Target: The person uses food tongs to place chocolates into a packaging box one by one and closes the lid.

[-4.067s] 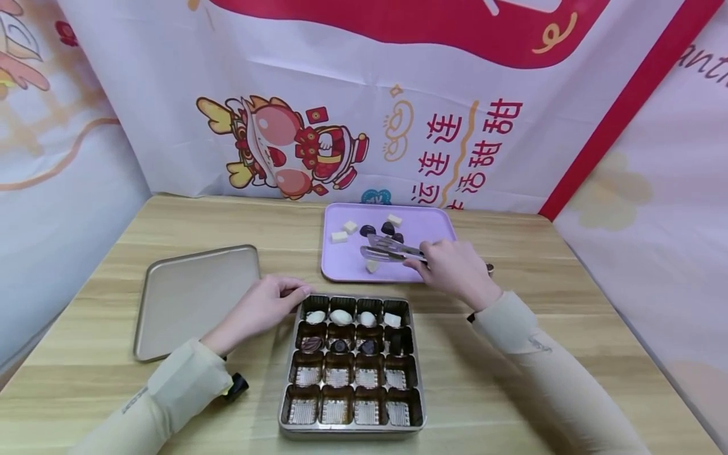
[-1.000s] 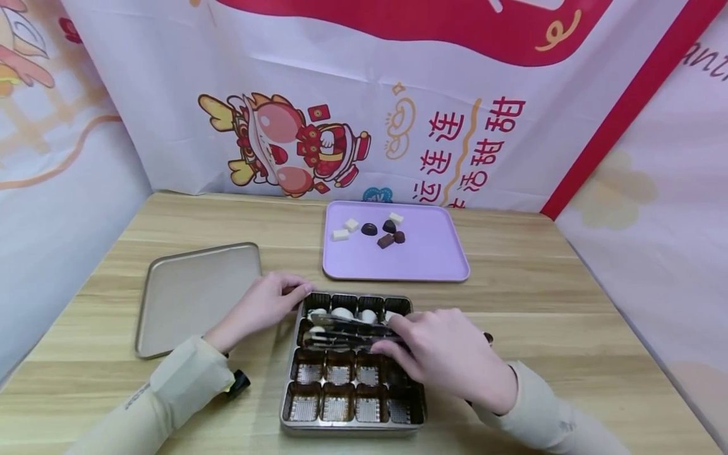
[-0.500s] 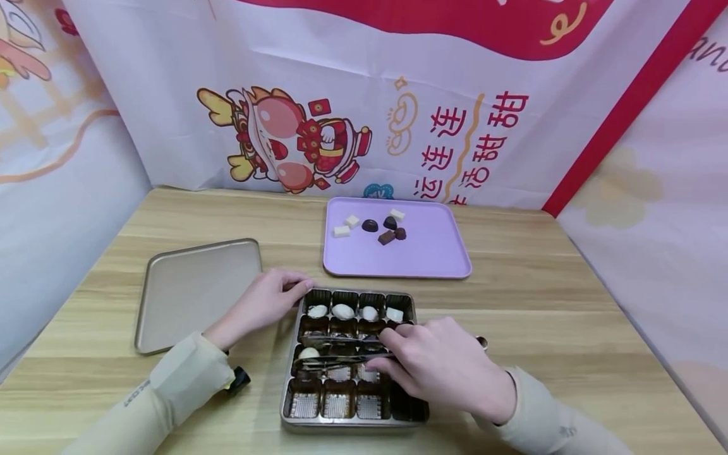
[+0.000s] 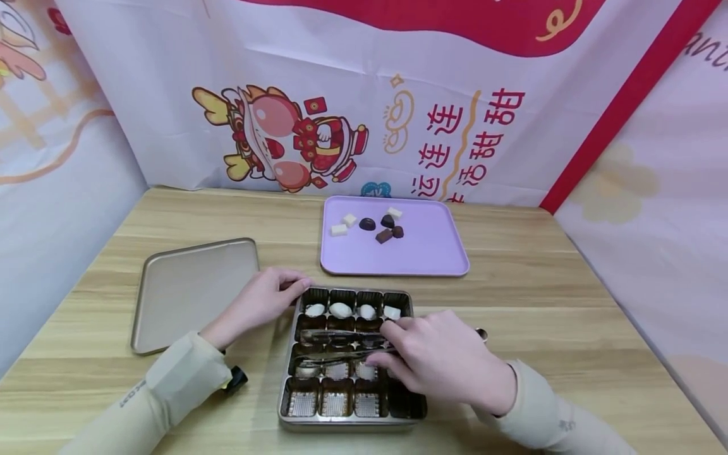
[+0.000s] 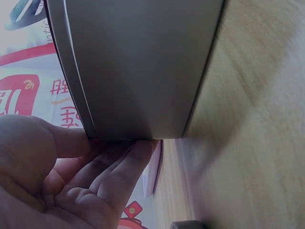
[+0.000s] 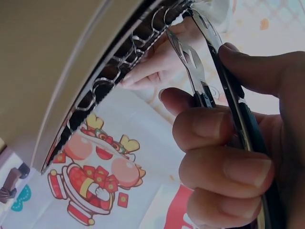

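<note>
My right hand [image 4: 446, 363] grips a pair of metal tongs [image 6: 196, 71] with dark handles, its fingers curled round them. The tongs' two arms are spread apart over the middle rows of a divided metal chocolate box [image 4: 352, 424]. A pale chocolate [image 4: 308, 370] lies under the tongs' tip in the third row's leftmost compartment. White chocolates [image 4: 340, 310] fill the back row's compartments. The tongs partly cover the second row, which holds dark pieces. At the box's back left corner, my left hand [image 4: 263, 305] holds on, thumb and fingertips against its wall [image 5: 138, 71].
Behind the box lies a purple tray [image 4: 421, 256] with white chocolate pieces [image 4: 339, 230] and dark chocolates [image 4: 367, 224]. A flat metal lid or tray [image 4: 196, 297] lies on the table at the left. A printed cloth [image 4: 318, 50] hangs along the table's back edge.
The tongs went from the purple tray to the box with a pale chocolate, then toward the third row's left compartment. Their arms have parted and the chocolate sits lower. My left hand stays put.
</note>
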Motion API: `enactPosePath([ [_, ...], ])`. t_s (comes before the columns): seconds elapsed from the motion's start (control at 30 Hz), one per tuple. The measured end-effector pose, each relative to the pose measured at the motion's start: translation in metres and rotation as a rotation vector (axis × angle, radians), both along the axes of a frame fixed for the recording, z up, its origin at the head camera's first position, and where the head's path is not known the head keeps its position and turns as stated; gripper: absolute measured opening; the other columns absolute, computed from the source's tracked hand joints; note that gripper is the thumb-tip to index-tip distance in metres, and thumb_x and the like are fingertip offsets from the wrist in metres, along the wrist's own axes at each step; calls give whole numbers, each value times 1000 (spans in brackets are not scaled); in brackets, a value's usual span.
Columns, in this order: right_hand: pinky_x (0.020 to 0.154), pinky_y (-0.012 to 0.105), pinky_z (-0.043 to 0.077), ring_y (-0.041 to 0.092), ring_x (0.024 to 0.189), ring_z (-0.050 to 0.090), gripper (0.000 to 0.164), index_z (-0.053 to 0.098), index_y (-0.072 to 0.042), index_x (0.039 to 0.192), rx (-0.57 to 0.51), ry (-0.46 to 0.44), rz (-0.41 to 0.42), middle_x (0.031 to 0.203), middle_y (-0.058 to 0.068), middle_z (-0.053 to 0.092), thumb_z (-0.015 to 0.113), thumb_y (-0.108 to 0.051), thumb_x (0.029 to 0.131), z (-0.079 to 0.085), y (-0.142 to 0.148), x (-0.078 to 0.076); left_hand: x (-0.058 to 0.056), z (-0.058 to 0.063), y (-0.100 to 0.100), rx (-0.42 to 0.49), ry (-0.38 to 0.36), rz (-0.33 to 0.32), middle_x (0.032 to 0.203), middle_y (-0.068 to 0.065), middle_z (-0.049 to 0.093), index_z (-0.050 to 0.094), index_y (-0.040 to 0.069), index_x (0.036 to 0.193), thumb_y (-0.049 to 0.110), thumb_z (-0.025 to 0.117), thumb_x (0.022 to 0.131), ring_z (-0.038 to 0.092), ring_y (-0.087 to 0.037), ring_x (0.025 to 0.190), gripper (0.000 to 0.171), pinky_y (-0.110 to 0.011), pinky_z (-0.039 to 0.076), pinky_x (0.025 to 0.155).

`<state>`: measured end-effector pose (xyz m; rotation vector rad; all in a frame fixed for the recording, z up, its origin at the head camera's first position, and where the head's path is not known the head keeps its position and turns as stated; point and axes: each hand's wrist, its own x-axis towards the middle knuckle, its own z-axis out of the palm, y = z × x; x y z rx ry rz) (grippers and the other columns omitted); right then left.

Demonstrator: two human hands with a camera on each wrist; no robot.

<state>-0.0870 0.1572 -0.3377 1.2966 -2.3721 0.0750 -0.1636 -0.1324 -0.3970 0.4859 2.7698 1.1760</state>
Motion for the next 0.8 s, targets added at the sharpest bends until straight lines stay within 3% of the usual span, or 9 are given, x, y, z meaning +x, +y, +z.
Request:
enactPosePath([
  [0.23,34,24,22,3,43,26,42,41,-20,71,-45,20,-31,56,-14,23,51,-55,93,12,7,-11,-3,3,0,19,15,-14,92,2,65,70,13,107,28,54,98,45,-16,58,24,-34,43,70],
  [0.4,36,23,25,3,43,29,40,45,-20,72,-83,-31,-113,54,-15,27,55,-55,90,15,20,-30,-2,3,0,23,-6,-24,79,1,62,70,12,107,28,54,98,43,-16,55,24,-34,44,67],
  [0.47,36,22,26,4,42,31,38,48,-20,74,-102,-49,-170,54,-15,32,57,-54,90,14,26,-44,-1,2,1,22,-14,-19,86,-3,65,70,12,108,28,54,98,46,-17,56,25,-36,45,71],
  [0.6,38,26,31,9,43,36,38,52,-17,78,-107,-61,-277,57,-11,40,58,-52,90,7,38,-84,0,0,0,19,0,-2,113,-7,65,69,11,109,28,55,97,60,-20,83,25,-43,43,89],
  [0.7,39,31,34,12,45,39,39,51,-16,77,-58,-45,-286,58,-8,42,58,-53,89,0,40,-119,0,-1,0,10,4,3,117,-10,63,69,10,109,27,55,97,60,-23,100,25,-46,40,93],
  [0.8,40,33,35,14,46,41,42,51,-15,75,15,-2,-242,57,-6,42,59,-53,88,-5,32,-152,0,-2,0,8,6,6,117,-10,63,70,11,109,28,55,97,60,-23,100,25,-46,40,93],
])
